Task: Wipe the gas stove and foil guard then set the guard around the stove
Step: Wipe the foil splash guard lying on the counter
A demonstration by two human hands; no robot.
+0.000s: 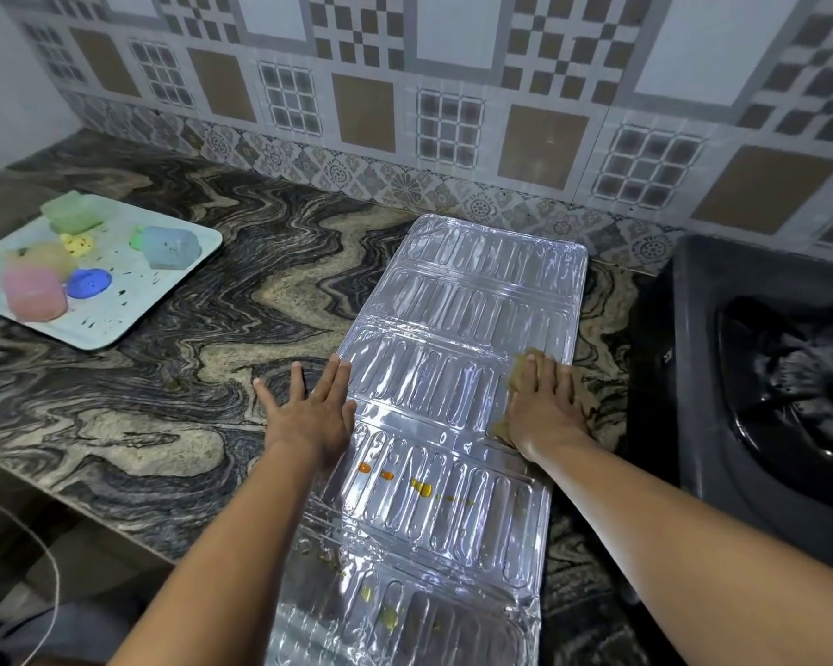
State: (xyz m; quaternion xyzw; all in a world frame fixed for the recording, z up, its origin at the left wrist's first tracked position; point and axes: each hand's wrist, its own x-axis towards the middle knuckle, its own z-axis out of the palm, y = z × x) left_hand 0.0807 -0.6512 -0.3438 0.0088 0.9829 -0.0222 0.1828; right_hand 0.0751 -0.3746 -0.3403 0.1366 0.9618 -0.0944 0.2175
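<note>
Nearest me the foil guard (453, 329) was spotted, half-wiped; my flat right hand (544, 406) pressed a cloth (500, 429) on it, flat left hand (313, 406) steadying.

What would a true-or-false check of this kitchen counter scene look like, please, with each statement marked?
1. The foil guard lies flat on the counter. True.
2. The right hand presses a cloth onto the guard. True.
3. The left hand holds a sponge. False: it rests flat at the guard's left edge, fingers straight, holding nothing.
4. The guard is spotless. False: orange and yellow spots show on its near part.
5. The stove stands to the left of the guard. False: it stands to the guard's right.
</note>
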